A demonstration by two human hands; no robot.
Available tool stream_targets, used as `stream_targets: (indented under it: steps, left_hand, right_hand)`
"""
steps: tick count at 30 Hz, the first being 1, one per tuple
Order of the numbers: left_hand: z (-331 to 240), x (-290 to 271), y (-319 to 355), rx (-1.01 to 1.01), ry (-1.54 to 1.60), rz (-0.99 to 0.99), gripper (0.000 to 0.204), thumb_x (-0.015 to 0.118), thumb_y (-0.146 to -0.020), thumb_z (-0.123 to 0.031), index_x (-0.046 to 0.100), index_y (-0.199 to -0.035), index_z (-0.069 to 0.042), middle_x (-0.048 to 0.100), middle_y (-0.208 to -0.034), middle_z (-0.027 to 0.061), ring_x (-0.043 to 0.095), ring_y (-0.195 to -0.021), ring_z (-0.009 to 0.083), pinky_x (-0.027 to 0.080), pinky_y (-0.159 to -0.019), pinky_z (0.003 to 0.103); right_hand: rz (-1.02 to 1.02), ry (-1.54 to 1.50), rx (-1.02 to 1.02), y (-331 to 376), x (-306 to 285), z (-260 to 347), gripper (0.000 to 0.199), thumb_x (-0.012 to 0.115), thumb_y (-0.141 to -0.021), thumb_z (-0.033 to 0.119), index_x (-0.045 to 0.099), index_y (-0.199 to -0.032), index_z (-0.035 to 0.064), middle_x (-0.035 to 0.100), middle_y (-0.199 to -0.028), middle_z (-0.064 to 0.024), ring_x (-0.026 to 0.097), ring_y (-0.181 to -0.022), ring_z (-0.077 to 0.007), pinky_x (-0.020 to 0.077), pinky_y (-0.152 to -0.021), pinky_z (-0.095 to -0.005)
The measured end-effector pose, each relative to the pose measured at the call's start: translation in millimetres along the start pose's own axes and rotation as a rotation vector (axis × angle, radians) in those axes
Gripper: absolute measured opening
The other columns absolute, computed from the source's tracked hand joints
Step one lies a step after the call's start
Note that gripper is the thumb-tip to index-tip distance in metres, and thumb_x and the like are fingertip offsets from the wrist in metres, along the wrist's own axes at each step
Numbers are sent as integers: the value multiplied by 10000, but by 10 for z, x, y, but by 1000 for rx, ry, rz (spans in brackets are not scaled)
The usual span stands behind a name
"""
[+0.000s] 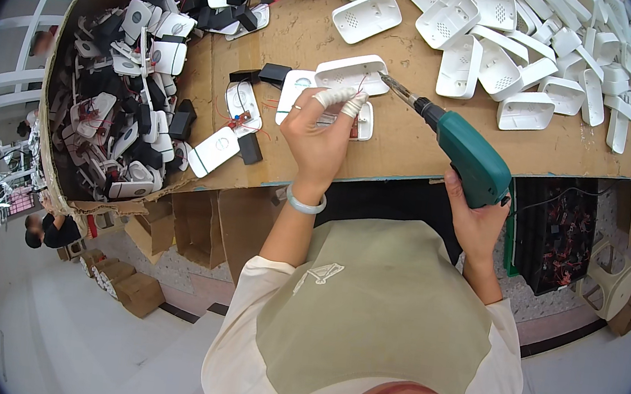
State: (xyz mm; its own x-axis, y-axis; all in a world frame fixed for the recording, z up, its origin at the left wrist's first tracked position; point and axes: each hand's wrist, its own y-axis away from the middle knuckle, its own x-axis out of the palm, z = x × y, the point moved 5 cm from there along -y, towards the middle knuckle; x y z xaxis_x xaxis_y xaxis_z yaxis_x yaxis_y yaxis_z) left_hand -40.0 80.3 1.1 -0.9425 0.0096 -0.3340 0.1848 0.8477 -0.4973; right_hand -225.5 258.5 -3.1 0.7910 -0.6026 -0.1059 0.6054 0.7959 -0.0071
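Note:
My right hand (476, 221) is wrapped round the grip of a green soldering gun (472, 155), its dark metal tip pointing up and left. That tip reaches the right end of a white plastic casing (344, 72). My left hand (319, 138), with white tape on thumb and forefinger, pinches a thin red wire (361, 84) close to the tip. Beneath the left hand lie a white cover (295, 88) and another white part (366, 120), both partly hidden by the fingers. Left of them sits a white part with a small circuit board (241, 119) and red wires.
A cardboard box (54, 98) full of white covers and black blocks stands at the left. Loose white casings (496, 70) are heaped at the back right of the cardboard-covered table (424, 143). A black tray (559, 235) of wired parts stands below the table's right edge.

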Motion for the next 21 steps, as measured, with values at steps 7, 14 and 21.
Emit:
stream_targets:
  steps: [7, 14, 21]
  left_hand:
    - [-202, 160, -162, 192, -634, 122, 169, 808, -678, -109, 767, -834, -59, 630, -1197, 107, 452, -1207, 356, 379, -965, 454]
    - [-113, 269, -263, 200, -705, 177, 146, 787, -680, -104, 756, -814, -53, 679, -1113, 64, 528, -1153, 309, 332, -964, 467]
    - [-92, 265, -266, 191, -706, 173, 144, 768, -681, -98, 748, -813, -43, 692, -1087, 51, 551, -1136, 290, 319, -954, 439]
  right_hand:
    - [2, 142, -173, -78, 73, -29, 225, 778, -850, 32, 652, -1029, -21, 628, -975, -96, 628, -861, -189, 509, -759, -295]
    - [-18, 183, -142, -183, 183, -20, 235, 786, -839, 67, 660, -1014, -26, 627, -1006, -136, 632, -861, -270, 509, -771, -324]
    - [-5, 206, -194, -198, 214, -1, 247, 785, -846, 78, 651, -1022, -31, 623, -1005, -135, 631, -869, -277, 508, -767, -328]
